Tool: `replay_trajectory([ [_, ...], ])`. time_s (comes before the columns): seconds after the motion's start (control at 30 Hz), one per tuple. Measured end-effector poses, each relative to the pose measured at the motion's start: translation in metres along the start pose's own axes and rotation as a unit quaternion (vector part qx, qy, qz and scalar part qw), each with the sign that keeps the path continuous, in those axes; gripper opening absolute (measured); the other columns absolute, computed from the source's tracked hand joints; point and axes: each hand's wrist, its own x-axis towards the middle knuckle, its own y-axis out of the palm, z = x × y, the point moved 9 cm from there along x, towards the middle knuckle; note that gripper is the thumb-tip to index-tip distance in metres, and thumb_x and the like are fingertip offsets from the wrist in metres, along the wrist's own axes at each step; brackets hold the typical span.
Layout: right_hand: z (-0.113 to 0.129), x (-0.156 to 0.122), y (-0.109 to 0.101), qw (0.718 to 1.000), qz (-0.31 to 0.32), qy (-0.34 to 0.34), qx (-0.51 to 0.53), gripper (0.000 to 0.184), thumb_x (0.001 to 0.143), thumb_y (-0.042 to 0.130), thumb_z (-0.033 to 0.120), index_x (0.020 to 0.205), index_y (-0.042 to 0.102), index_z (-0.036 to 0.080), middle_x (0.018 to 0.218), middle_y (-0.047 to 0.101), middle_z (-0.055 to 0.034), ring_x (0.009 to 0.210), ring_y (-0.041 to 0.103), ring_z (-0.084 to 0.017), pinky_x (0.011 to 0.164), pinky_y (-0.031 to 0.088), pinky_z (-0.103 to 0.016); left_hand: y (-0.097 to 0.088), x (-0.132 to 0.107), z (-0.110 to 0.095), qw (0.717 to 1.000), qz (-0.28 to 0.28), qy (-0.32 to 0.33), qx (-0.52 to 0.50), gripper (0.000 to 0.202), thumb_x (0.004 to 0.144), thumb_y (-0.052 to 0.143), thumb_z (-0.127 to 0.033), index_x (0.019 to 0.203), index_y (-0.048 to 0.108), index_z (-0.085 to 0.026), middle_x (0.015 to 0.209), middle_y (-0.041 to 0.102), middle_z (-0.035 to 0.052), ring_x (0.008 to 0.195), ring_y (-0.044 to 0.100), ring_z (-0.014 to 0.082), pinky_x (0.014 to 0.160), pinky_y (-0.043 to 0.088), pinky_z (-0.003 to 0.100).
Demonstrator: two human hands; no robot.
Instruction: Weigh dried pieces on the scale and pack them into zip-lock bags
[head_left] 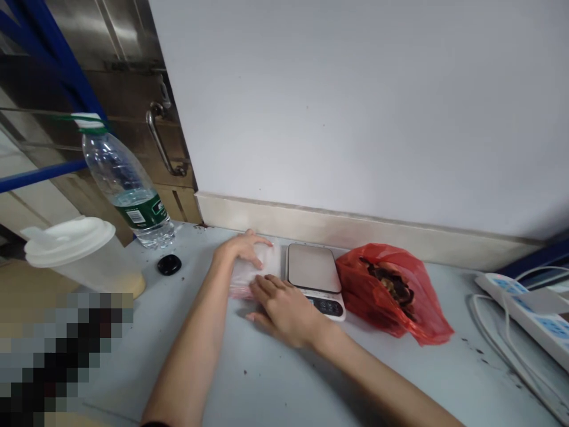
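Note:
A stack of clear plastic bags (260,270) lies on the grey table just left of a small digital kitchen scale (313,270). My left hand (242,249) rests on the far end of the stack, fingers stretched flat over it. My right hand (284,308) lies on the near end, fingers extended and pressing on the plastic, its wrist just in front of the scale's button panel. To the right of the scale sits a red plastic bag (391,293), open at the top, with dark dried pieces inside.
A tilted clear water bottle (128,190) with a green label stands at the back left, a black cap (169,264) near it. A white lidded container (80,255) sits at the left edge. A white power strip (524,311) with cables lies far right. A wall runs behind.

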Motion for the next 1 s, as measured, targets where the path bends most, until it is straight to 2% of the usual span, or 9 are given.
replay_trajectory([
  [0.1, -0.005, -0.012, -0.022, 0.998, -0.046, -0.023, 0.022, 0.022, 0.099, 0.052, 0.028, 0.108, 0.069, 0.016, 0.107, 0.073, -0.0103, 0.101, 0.067, -0.024, 0.089, 0.052, -0.036, -0.003, -0.003, -0.005, 1.0, -0.015, -0.002, 0.022, 0.074, 0.063, 0.082, -0.035, 0.133, 0.061, -0.037, 0.137, 0.055, 0.0057, 0.125, 0.056, 0.0319, 0.105, 0.046, 0.04],
  [0.23, -0.033, -0.042, -0.056, 0.979, -0.203, 0.021, 0.009, 0.024, 0.097, 0.05, 0.015, 0.109, 0.07, 0.017, 0.093, 0.075, -0.009, 0.08, 0.069, -0.02, 0.071, 0.051, -0.029, -0.007, -0.014, -0.021, 0.997, -0.06, 0.015, 0.037, 0.058, 0.077, 0.07, -0.027, 0.134, 0.062, -0.029, 0.138, 0.054, 0.0094, 0.125, 0.058, 0.0292, 0.108, 0.044, 0.039],
  [0.3, -0.052, -0.062, -0.071, 0.958, -0.28, 0.068, 0.003, 0.027, 0.098, 0.046, 0.016, 0.109, 0.071, 0.018, 0.085, 0.075, -0.0075, 0.069, 0.067, -0.017, 0.063, 0.048, -0.026, -0.012, -0.02, -0.038, 0.992, -0.113, 0.048, 0.027, 0.048, 0.086, 0.058, -0.024, 0.134, 0.061, -0.024, 0.139, 0.054, 0.0107, 0.122, 0.059, 0.0256, 0.108, 0.043, 0.037],
  [0.4, -0.076, -0.087, -0.085, 0.927, -0.347, 0.138, -0.01, 0.031, 0.101, 0.045, 0.025, 0.089, 0.073, 0.019, 0.072, 0.072, -0.0059, 0.057, 0.062, -0.015, 0.057, 0.044, -0.024, -0.02, -0.036, -0.076, 0.957, -0.234, 0.167, -0.048, 0.033, 0.092, 0.05, -0.023, 0.119, 0.069, -0.02, 0.119, 0.066, 0.009, 0.111, 0.063, 0.0233, 0.102, 0.048, 0.035],
  [0.5, -0.091, -0.101, -0.089, 0.916, -0.35, 0.195, -0.024, 0.042, 0.101, 0.045, 0.035, 0.073, 0.071, 0.019, 0.061, 0.066, -0.0054, 0.053, 0.058, -0.015, 0.055, 0.041, -0.025, -0.013, -0.049, -0.102, 0.921, -0.284, 0.247, -0.097, 0.026, 0.094, 0.049, -0.024, 0.106, 0.072, -0.021, 0.105, 0.071, 0.007, 0.1, 0.066, 0.0221, 0.094, 0.052, 0.034],
  [0.57, -0.096, -0.106, -0.087, 0.913, -0.346, 0.217, -0.016, 0.039, 0.1, 0.043, 0.034, 0.08, 0.074, 0.019, 0.066, 0.069, -0.0069, 0.059, 0.062, -0.017, 0.058, 0.043, -0.026, -0.008, -0.055, -0.109, 0.909, -0.308, 0.263, -0.102, 0.025, 0.094, 0.048, -0.024, 0.101, 0.072, -0.021, 0.101, 0.072, 0.0071, 0.096, 0.067, 0.0218, 0.089, 0.053, 0.034],
  [0.7, -0.101, -0.112, -0.083, 0.908, -0.352, 0.227, 0.002, 0.035, 0.1, 0.041, 0.028, 0.095, 0.075, 0.02, 0.078, 0.074, -0.0074, 0.065, 0.065, -0.017, 0.062, 0.044, -0.025, -0.007, -0.064, -0.106, 0.888, -0.362, 0.263, -0.105, 0.02, 0.091, 0.052, -0.021, 0.094, 0.072, -0.021, 0.089, 0.072, 0.0052, 0.082, 0.068, 0.0194, 0.079, 0.054, 0.031],
  [0.87, -0.106, -0.118, -0.081, 0.905, -0.348, 0.245, -0.013, 0.044, 0.1, 0.044, 0.037, 0.069, 0.068, 0.019, 0.062, 0.068, -0.0056, 0.052, 0.059, -0.016, 0.052, 0.036, -0.026, -0.002, -0.07, -0.096, 0.886, -0.39, 0.235, -0.085, 0.019, 0.09, 0.056, -0.025, 0.079, 0.071, -0.021, 0.068, 0.069, 0.0007, 0.063, 0.063, 0.0154, 0.064, 0.05, 0.025],
  [1.0, -0.104, -0.121, -0.086, 0.897, -0.38, 0.225, 0.01, 0.034, 0.1, 0.042, 0.03, 0.089, 0.072, 0.019, 0.081, 0.075, -0.0079, 0.067, 0.066, -0.017, 0.062, 0.044, -0.025, 0.0, -0.078, -0.096, 0.872, -0.418, 0.243, -0.073, 0.023, 0.093, 0.053, -0.027, 0.083, 0.072, -0.02, 0.071, 0.07, 0.0022, 0.062, 0.062, 0.0147, 0.063, 0.048, 0.024],
])
